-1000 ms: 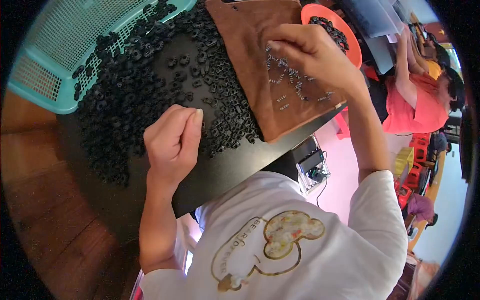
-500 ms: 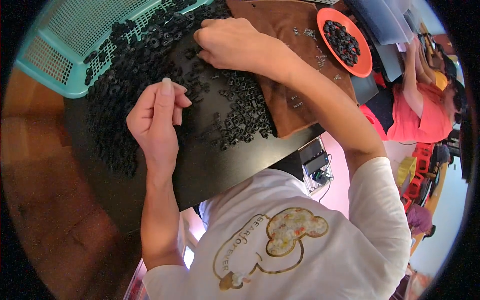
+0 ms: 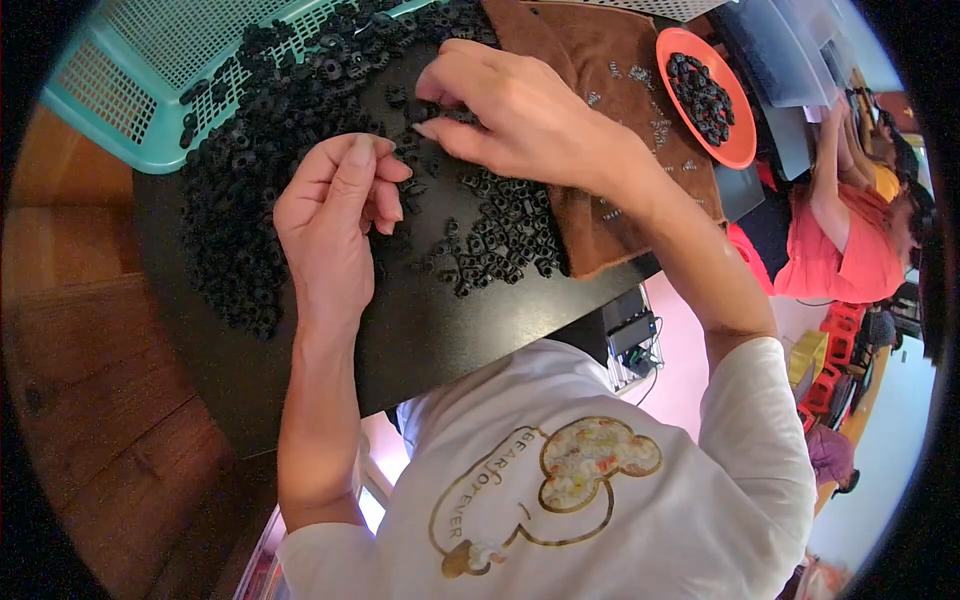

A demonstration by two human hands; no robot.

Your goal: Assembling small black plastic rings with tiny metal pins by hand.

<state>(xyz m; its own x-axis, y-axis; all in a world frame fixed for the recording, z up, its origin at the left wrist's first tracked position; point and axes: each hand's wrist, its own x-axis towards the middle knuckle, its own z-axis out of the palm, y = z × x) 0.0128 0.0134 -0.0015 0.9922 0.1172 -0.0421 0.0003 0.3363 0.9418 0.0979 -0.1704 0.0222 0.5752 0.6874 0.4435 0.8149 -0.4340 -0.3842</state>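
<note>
My left hand (image 3: 335, 215) is curled at the right side of a heap of small black plastic parts (image 3: 235, 230). Its thumb presses on the bent fingers; whatever they hold is hidden. Beyond it to the right, my right hand (image 3: 525, 115) reaches over the table with thumb and fingertips around a small black plastic part (image 3: 425, 110). More loose black parts (image 3: 505, 235), small and block-like, lie spread below my right wrist.
A turquoise mesh basket (image 3: 150, 155) stands at the far left, with black parts spilling from it. Small metal springs (image 3: 660, 132) lie on a brown cloth (image 3: 590, 235). An orange plate (image 3: 740, 150) holds black pieces. Another person (image 3: 840, 240) sits at the right, beyond a clear plastic bin (image 3: 780, 60).
My right hand has moved slightly right and nearer, and its thumb and fingers now show around a black part. My left hand has shifted a little right, its fingers still curled.
</note>
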